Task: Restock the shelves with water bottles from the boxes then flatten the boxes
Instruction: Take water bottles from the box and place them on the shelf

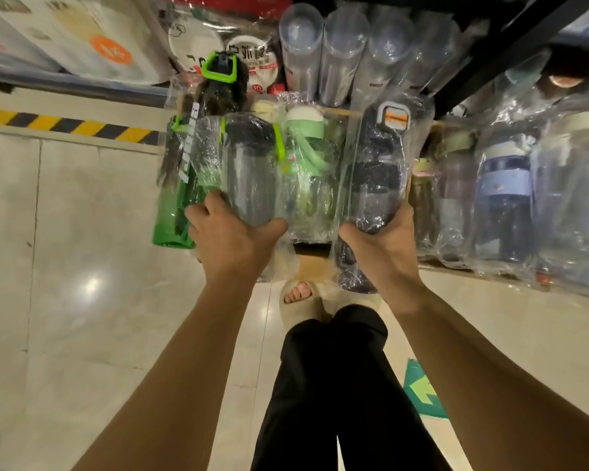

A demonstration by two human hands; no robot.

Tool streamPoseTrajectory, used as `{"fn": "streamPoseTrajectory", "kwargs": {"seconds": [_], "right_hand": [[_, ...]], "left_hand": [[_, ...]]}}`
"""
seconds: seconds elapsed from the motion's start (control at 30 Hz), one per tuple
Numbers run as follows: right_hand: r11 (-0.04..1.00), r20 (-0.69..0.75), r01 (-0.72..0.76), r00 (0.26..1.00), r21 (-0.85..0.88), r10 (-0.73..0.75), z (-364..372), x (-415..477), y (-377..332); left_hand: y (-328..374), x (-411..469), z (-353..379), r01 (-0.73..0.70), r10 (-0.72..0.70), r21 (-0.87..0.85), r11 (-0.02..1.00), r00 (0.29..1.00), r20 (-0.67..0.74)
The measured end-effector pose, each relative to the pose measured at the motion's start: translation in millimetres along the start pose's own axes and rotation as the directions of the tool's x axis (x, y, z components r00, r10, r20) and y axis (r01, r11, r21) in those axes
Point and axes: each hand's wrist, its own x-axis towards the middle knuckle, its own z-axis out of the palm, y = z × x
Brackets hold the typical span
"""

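My left hand (230, 237) grips the base of a dark bottle with green trim (250, 171), wrapped in clear plastic. My right hand (381, 243) grips the base of a dark navy bottle with a grey and orange lid handle (381, 164), also wrapped. Between and around them lie more wrapped bottles: a green one (176, 212) at the left and a pale green one with a white cap (305, 154) in the middle. A cardboard box (312, 263) shows only as a brown patch beneath the bottles.
Several wrapped bottles fill the low shelf at the right, among them a blue and white one (502, 185). Stacks of clear plastic cups (340, 52) and paper plates (254, 59) stand behind. A black shelf frame (500, 52) overhangs. My sandalled foot (300, 297) stands on glossy tile with a hazard stripe (68, 125).
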Motion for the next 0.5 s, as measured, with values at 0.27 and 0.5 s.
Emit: {"fn": "streamPoseTrajectory", "kwargs": {"seconds": [0.27, 0.5], "right_hand": [[0.987, -0.001, 0.133, 0.991, 0.088, -0.133, -77, -105, -74], [0.94, -0.123, 0.316, 0.946, 0.13, -0.301, -201, -234, -158]], "left_hand": [[54, -94, -94, -0.1, 0.115, -0.212, 0.972, 0.992, 0.061], [153, -218, -205, -0.282, 0.359, -0.496, 0.821, 0.931, 0.065]]}}
